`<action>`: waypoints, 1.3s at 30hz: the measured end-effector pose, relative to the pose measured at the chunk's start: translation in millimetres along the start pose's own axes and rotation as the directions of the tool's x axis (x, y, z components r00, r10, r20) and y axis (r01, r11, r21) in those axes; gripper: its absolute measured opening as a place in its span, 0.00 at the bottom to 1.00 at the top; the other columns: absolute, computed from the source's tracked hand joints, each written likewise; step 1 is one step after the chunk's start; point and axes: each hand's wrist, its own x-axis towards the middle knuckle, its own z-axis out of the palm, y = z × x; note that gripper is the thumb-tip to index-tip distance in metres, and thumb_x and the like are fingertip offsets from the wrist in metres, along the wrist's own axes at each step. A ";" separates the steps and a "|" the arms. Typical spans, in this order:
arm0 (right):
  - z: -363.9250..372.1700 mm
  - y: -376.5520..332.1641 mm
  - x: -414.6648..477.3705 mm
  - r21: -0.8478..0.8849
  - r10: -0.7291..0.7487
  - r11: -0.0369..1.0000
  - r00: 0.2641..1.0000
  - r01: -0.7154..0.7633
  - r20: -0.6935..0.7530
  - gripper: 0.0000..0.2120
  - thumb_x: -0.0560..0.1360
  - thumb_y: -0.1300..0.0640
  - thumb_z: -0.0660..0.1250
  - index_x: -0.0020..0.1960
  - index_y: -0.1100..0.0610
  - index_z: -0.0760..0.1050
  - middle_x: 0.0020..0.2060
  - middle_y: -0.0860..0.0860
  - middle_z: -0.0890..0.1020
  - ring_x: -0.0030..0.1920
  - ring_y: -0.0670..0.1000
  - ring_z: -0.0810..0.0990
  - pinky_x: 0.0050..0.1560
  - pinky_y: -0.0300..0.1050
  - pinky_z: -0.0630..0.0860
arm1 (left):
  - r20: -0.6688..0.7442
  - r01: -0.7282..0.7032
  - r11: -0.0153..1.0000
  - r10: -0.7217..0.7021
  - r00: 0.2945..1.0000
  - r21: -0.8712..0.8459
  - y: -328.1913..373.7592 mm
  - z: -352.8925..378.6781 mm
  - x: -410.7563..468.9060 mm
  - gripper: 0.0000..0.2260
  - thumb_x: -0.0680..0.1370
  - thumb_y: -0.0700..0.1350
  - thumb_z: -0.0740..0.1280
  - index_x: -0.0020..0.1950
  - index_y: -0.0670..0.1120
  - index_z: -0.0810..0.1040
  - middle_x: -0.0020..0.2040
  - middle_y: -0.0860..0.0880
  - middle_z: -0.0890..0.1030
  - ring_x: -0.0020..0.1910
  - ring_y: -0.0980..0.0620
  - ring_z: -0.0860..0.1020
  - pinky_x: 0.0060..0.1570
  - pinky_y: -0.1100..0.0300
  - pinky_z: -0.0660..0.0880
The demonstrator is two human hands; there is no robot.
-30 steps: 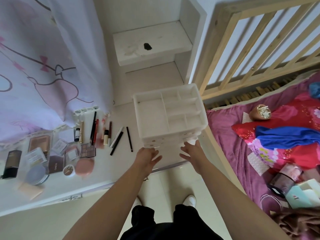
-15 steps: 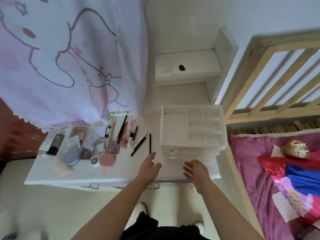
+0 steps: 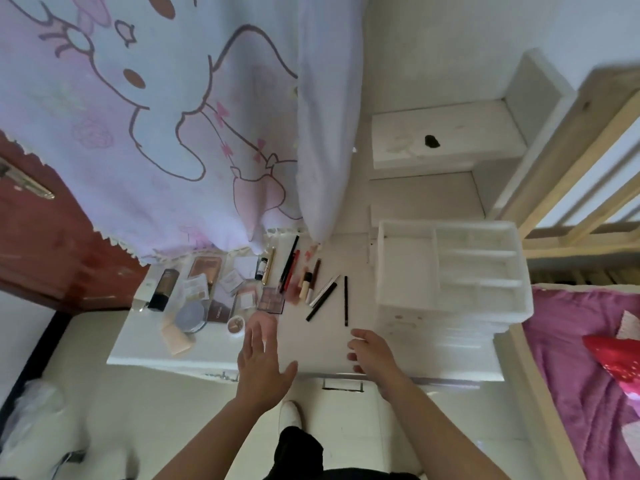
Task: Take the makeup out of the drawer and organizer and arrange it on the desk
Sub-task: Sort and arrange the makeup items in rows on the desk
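A white organizer with bare top compartments stands on the right of the white desk. Makeup lies spread over the desk's left half: a dark foundation bottle, palettes, a round compact, a pink puff, and pencils in a row. My left hand hovers flat and open over the desk's front edge, just below the pink puff. My right hand is beside it, fingers loosely curled, holding nothing, in front of the organizer.
A pink cartoon curtain hangs over the desk's back. The desk drawer handle shows below my right hand. A bed with purple bedding and a wooden rail stands at right. A white shelf sits behind.
Both hands have drawn back from the organizer toward the desk's front edge, the left one shifting left. The view has swung left and back, showing more curtain and less bed.
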 end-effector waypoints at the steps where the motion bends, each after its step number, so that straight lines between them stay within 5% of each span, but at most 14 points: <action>1: 6.1 -6.2 3.1 -0.011 -0.011 1.000 1.000 0.010 -0.023 0.16 0.78 0.61 0.61 0.65 0.53 0.73 0.45 0.52 0.80 0.43 0.51 0.78 0.41 0.43 0.76 | 0.001 -0.032 0.999 0.032 0.999 0.008 -6.0 -4.4 12.5 0.41 0.77 0.58 0.64 0.80 0.46 0.44 0.81 0.43 0.43 0.79 0.40 0.42 0.75 0.45 0.50; 7: 54.4 -24.7 29.4 -0.040 -0.004 0.999 0.982 -0.004 -0.187 0.15 0.78 0.63 0.61 0.65 0.55 0.72 0.43 0.52 0.78 0.41 0.51 0.77 0.37 0.42 0.73 | 0.070 -0.192 0.980 0.188 0.980 0.046 -43.2 -25.8 96.4 0.38 0.76 0.58 0.55 0.80 0.42 0.46 0.79 0.50 0.39 0.79 0.43 0.41 0.77 0.45 0.46; 11: 86.6 -21.9 47.9 -0.201 -0.013 0.979 0.971 -0.036 -0.237 0.20 0.76 0.59 0.63 0.68 0.53 0.72 0.49 0.51 0.80 0.44 0.50 0.79 0.49 0.47 0.77 | 0.133 -0.182 0.980 0.192 0.972 -0.084 -59.9 -40.7 124.3 0.38 0.75 0.49 0.58 0.80 0.49 0.42 0.81 0.46 0.48 0.79 0.45 0.45 0.77 0.48 0.45; 16: 113.1 -23.9 53.5 -0.287 -0.034 0.957 0.966 -0.042 -0.257 0.19 0.78 0.56 0.64 0.68 0.50 0.72 0.56 0.49 0.77 0.55 0.51 0.79 0.58 0.49 0.77 | 0.193 -0.328 0.944 0.318 0.928 0.023 -71.3 -40.1 161.4 0.25 0.77 0.50 0.61 0.74 0.50 0.63 0.73 0.47 0.66 0.72 0.44 0.62 0.69 0.50 0.61; 22: 111.8 -45.7 81.9 -0.499 -0.137 0.866 0.971 0.021 -0.197 0.21 0.79 0.57 0.64 0.71 0.49 0.68 0.59 0.49 0.76 0.54 0.50 0.79 0.54 0.42 0.73 | 0.238 -0.368 0.929 0.351 0.906 0.032 -41.0 -20.1 191.7 0.24 0.81 0.54 0.56 0.76 0.52 0.60 0.64 0.44 0.72 0.63 0.43 0.71 0.58 0.48 0.73; 28: 102.8 -73.8 125.1 -0.625 -0.202 0.771 0.978 0.122 -0.058 0.27 0.79 0.60 0.61 0.76 0.46 0.61 0.54 0.49 0.75 0.47 0.49 0.77 0.44 0.38 0.73 | 0.204 -0.200 0.978 0.207 0.957 -0.053 -30.7 -2.6 196.0 0.14 0.82 0.52 0.56 0.65 0.52 0.74 0.63 0.44 0.72 0.57 0.41 0.76 0.49 0.49 0.77; 33: 111.1 -83.5 144.8 -0.658 -0.192 0.736 0.981 0.161 0.025 0.26 0.80 0.60 0.58 0.76 0.45 0.61 0.56 0.52 0.75 0.49 0.53 0.78 0.47 0.49 0.79 | 0.078 -0.157 0.977 0.169 0.982 -0.146 -36.2 5.1 195.1 0.09 0.80 0.47 0.64 0.49 0.43 0.80 0.51 0.44 0.79 0.50 0.42 0.79 0.43 0.53 0.74; 37: 118.2 -75.0 145.3 -0.665 -0.181 0.726 0.982 0.175 0.061 0.24 0.80 0.58 0.59 0.74 0.47 0.64 0.56 0.52 0.75 0.53 0.53 0.78 0.52 0.48 0.78 | 0.139 0.008 0.983 0.018 0.990 -0.183 -33.2 0.8 193.8 0.07 0.76 0.46 0.65 0.51 0.45 0.77 0.52 0.45 0.79 0.50 0.43 0.79 0.43 0.55 0.73; 39: 119.6 -69.5 141.6 -0.624 -0.167 0.766 0.985 0.157 0.043 0.22 0.80 0.58 0.59 0.74 0.48 0.65 0.55 0.51 0.76 0.49 0.51 0.78 0.46 0.44 0.75 | 0.195 0.045 0.983 -0.010 0.981 -0.176 -35.0 -2.7 192.7 0.08 0.72 0.45 0.66 0.51 0.47 0.77 0.52 0.47 0.79 0.48 0.45 0.79 0.43 0.56 0.74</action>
